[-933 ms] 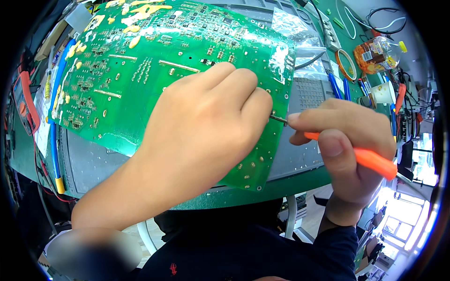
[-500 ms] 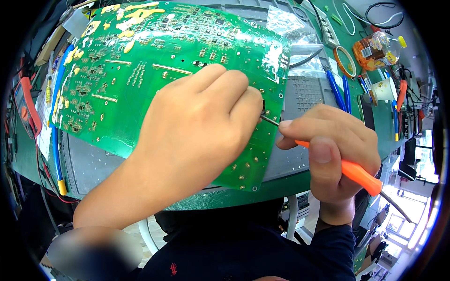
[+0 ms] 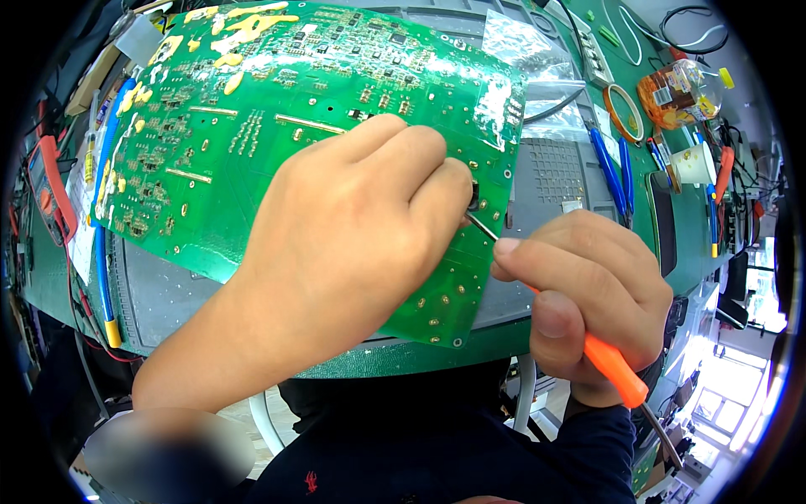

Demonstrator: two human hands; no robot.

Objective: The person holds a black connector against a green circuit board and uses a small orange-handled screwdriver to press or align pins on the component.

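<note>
On the clock face of the view, a bottle at 2 o'clock has a pale printed label, its words too small to read. At 7 o'clock a small red emblem sits on the dark shirt.

The board, from 9 round to 1 o'clock, lies on a grey mat; its lower right corner reaches down close to the near edge of the green table. Mat shows between the board's right edge and the pliers at 2 o'clock. A roll of tape and a cup stand beyond them.

The board is glossy green, crowded with tiny parts toward 12 and marked with yellow and white blobs toward 11.

The left hand lies over the board, knuckles up, fingers curled under; whether it grips anything cannot be told. The right hand, at 3 o'clock, is closed around an orange-handled tool, whose thin metal shaft points toward 10 and ends beside the left hand, near a black part. Whether the tip touches the board is unclear.
</note>
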